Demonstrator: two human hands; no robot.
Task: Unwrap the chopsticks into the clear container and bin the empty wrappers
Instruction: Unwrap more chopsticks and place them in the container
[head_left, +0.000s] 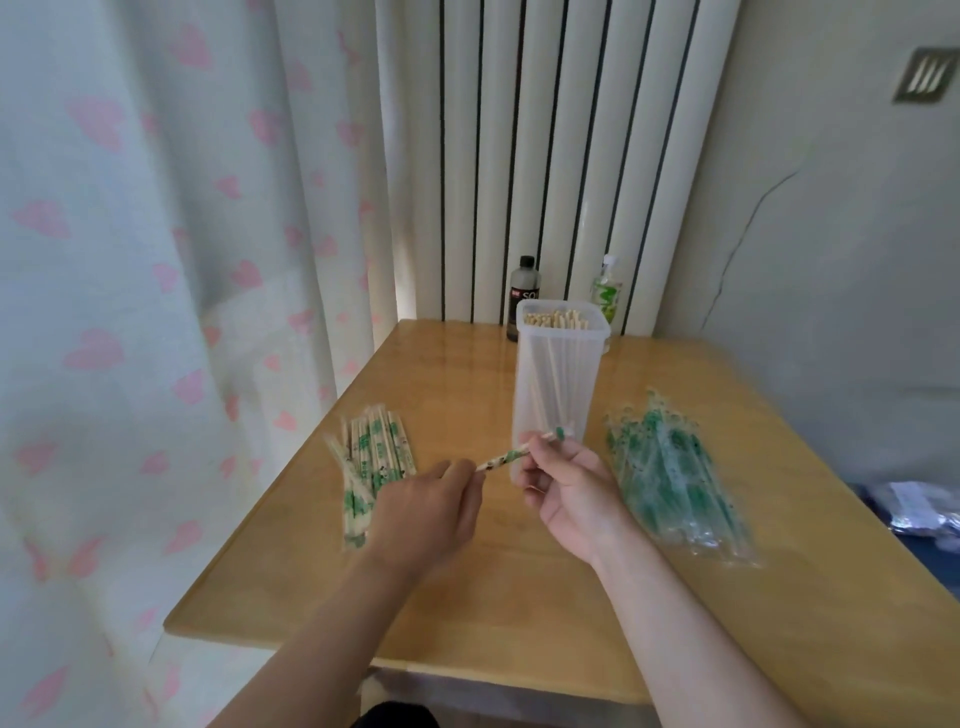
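Observation:
A wrapped pair of chopsticks (506, 458) in a green-printed wrapper hangs slanted in front of the clear container (558, 379). My left hand (434, 512) pinches its lower left end. My right hand (569, 488) grips its upper right part, fingers curled round it. The tall clear container stands mid-table with several bare chopsticks upright inside. A pile of wrapped chopsticks (371, 467) lies on the table to the left. A heap of empty green wrappers (670, 478) lies to the right.
The wooden table (467, 597) stands against a white radiator. A dark bottle (524, 291) and a green-labelled bottle (607, 293) stand behind the container. A curtain with pink hearts hangs on the left. Plastic bags (919, 512) lie at the right edge.

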